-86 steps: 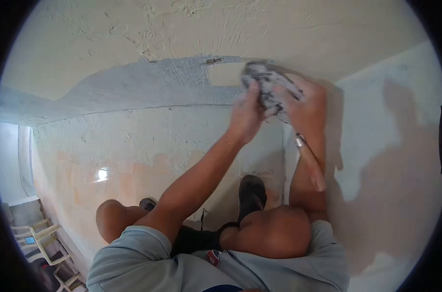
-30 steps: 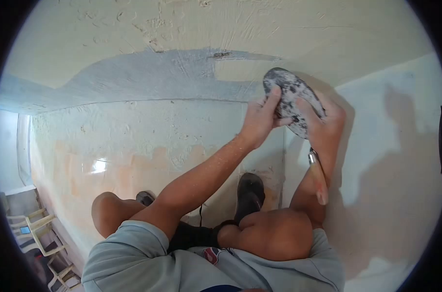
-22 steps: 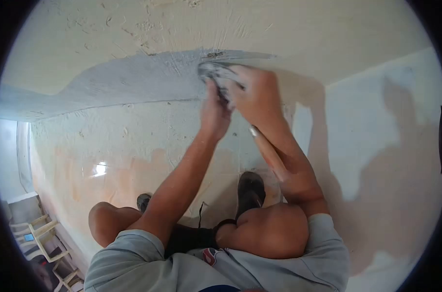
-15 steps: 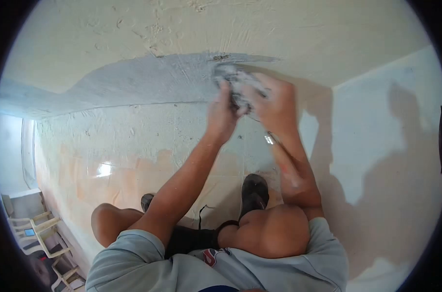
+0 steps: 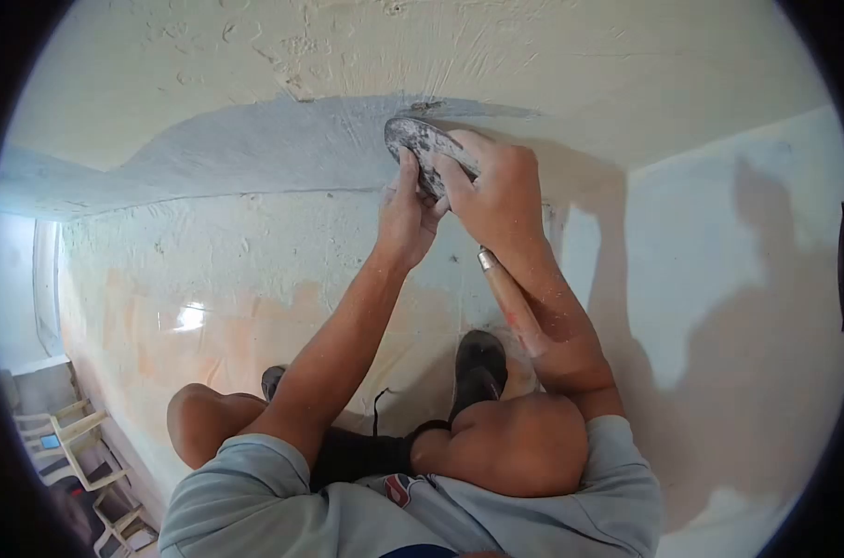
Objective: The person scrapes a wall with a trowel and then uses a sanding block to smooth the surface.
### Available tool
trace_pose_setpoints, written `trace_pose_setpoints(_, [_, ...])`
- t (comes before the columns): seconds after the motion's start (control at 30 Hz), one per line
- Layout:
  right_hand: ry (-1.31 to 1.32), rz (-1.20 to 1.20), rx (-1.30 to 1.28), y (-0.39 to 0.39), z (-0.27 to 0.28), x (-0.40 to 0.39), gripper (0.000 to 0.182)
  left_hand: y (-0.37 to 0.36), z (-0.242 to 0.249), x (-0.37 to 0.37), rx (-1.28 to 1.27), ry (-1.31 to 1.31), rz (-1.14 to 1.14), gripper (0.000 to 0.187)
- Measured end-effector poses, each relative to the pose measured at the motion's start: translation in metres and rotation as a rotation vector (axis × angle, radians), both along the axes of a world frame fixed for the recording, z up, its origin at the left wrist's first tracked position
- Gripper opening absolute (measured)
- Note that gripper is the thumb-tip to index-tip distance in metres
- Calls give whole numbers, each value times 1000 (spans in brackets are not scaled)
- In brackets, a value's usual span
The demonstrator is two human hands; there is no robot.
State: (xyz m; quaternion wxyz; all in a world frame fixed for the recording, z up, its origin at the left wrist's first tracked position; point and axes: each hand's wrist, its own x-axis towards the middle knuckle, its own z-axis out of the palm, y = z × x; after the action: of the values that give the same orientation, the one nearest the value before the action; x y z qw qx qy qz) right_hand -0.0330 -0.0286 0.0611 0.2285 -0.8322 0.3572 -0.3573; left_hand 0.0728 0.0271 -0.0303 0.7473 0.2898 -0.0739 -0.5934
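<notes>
Trowel [image 5: 425, 141] | long axis diagonal, tip up-left | left hand [image 5: 407, 221], right hand [image 5: 494, 191] clasping it

**Glare and Shadow Split a Curved Room**

A white reflection [image 5: 190, 317] flares on the glossy surface [image 5: 254, 251] at left, while broad shadows [image 5: 761, 325] darken the right-hand wall [image 5: 682, 232]. Fisheye distortion bends the edges into black; central detail is crisp.

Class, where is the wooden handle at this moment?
In the head view, the wooden handle is just right of centre, slanting alongside the right forearm, below the right hand and above the right-hand black shoe.
</notes>
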Motion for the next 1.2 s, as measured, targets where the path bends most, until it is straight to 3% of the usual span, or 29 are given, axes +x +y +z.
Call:
trace_pose_setpoints(0.07, [-101, 49, 130, 0, -1, -1, 21, 1, -8, 5, -70, -33, -68, 44])
trace_pose_setpoints(0.17, [-117, -30, 130, 2, 13, -27, 18, -8, 7, -21, 40, -79, -44, 44])
trace_pose_setpoints(0.2, [-156, -74, 296, 7, 28, -40, 18, -11, 11, -31, 54, -106, -110, 45])
trace_pose_setpoints(0.27, [-173, -128, 139, 7, 31, -71, 17, -12, 31, -56, 97, -155, -195, 45])
trace_pose_setpoints(0.37, [-188, -248, 250, 17, 53, -97, 15, -17, 39, -85, 74, -124, -349, 43])
trace_pose_setpoints(0.47, [-185, -238, 213, 12, 52, -104, 17, -20, 53, -91, 63, -119, -283, 47])
trace_pose_setpoints(0.53, [-62, -234, 87, 0, 43, -73, 18, -28, 35, -63, 84, -193, -192, 48])
trace_pose_setpoints(0.63, [-114, -235, -43, 12, 44, -53, 15, -24, 24, -45, 58, -174, -280, 48])
trace_pose_setpoints(0.73, [-95, -172, 25, 7, 32, -56, 15, -20, 15, -42, 26, -152, -182, 47])
trace_pose_setpoints(0.87, [-128, -173, 86, 9, 49, -84, 17, -15, 50, -62, 55, -213, -266, 47])
trace_pose_setpoints(1.03, [-203, -244, 248, 16, 57, -115, 14, -16, 45, -92, 50, -207, -360, 49])
trace_pose_setpoints(1.2, [-61, -222, 150, 8, 58, -73, 16, -24, 30, -48, 35, -227, -270, 46])
